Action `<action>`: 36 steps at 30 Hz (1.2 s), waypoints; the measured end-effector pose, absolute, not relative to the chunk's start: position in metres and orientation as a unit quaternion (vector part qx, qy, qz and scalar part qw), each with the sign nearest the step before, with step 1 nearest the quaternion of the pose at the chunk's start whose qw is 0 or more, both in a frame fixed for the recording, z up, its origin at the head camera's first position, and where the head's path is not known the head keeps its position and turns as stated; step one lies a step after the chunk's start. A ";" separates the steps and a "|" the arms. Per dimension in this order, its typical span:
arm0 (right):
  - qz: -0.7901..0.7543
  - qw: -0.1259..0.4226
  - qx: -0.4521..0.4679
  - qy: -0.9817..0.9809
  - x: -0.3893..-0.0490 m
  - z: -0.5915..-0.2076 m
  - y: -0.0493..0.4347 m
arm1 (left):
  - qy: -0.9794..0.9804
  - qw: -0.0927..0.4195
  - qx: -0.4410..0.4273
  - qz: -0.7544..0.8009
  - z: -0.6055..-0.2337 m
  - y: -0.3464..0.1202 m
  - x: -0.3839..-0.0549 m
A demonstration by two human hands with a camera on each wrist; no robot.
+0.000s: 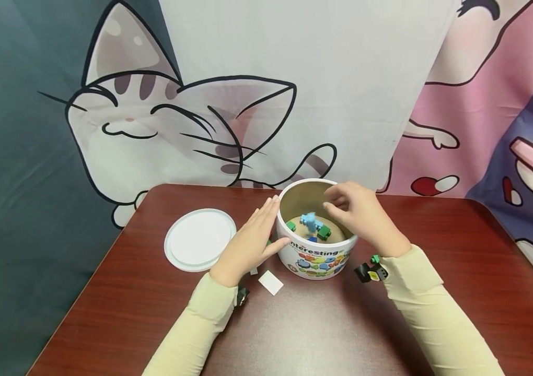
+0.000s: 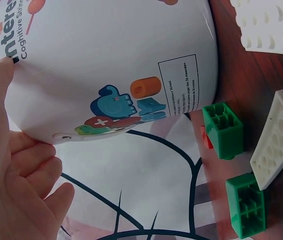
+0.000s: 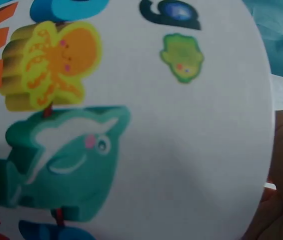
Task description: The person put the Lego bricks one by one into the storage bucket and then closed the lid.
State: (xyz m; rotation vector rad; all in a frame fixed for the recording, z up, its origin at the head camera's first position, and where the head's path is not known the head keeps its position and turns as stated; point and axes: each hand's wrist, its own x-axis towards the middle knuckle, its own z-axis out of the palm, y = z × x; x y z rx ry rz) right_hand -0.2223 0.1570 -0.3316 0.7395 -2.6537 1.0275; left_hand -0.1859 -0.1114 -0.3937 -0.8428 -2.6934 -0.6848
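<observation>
A white printed bucket (image 1: 313, 263) stands on the table without its lid. Several green and light blue toy blocks (image 1: 312, 222) lie on its bottom. My left hand (image 1: 249, 243) rests against the bucket's left side, fingers fairly straight and thumb spread towards the front; the left wrist view shows its fingertips at the printed wall. Over the right part of the rim hangs my right hand (image 1: 358, 211), with loosely bent fingers above the opening and no object visible between thumb and fingers. In the right wrist view the printed wall covers most of that hand.
A round white lid (image 1: 199, 240) lies left of the bucket. Next to the bucket are a white studded plate (image 2: 277, 140) and green blocks (image 2: 246, 206). Another green block (image 1: 375, 259) shows by the right wrist. A cartoon curtain (image 1: 342, 78) hangs behind the table.
</observation>
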 end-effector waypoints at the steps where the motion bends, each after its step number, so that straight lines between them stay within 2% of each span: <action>1: 0.347 0.103 0.248 -0.899 -0.222 -0.332 0.157 | -0.921 0.116 -0.288 -0.234 -0.394 -0.111 -0.186; 5: 0.350 0.136 0.248 -0.893 -0.219 -0.332 0.159 | -0.920 0.119 -0.288 -0.236 -0.394 -0.111 -0.186; 12: 0.356 0.233 0.246 -0.871 -0.210 -0.330 0.171 | -0.922 0.119 -0.287 -0.233 -0.394 -0.111 -0.187; 18: 0.372 0.252 0.220 -0.866 -0.203 -0.334 0.191 | -0.922 0.116 -0.287 -0.232 -0.394 -0.111 -0.187; 23: 0.375 0.226 0.189 -0.879 -0.201 -0.342 0.210 | -0.921 0.120 -0.289 -0.231 -0.393 -0.111 -0.186; 27: 0.346 0.184 0.170 -0.904 -0.200 -0.352 0.226 | -0.921 0.122 -0.289 -0.232 -0.393 -0.111 -0.186; 36: 0.275 0.071 0.204 -0.937 -0.202 -0.373 0.255 | -0.922 0.119 -0.287 -0.233 -0.393 -0.111 -0.185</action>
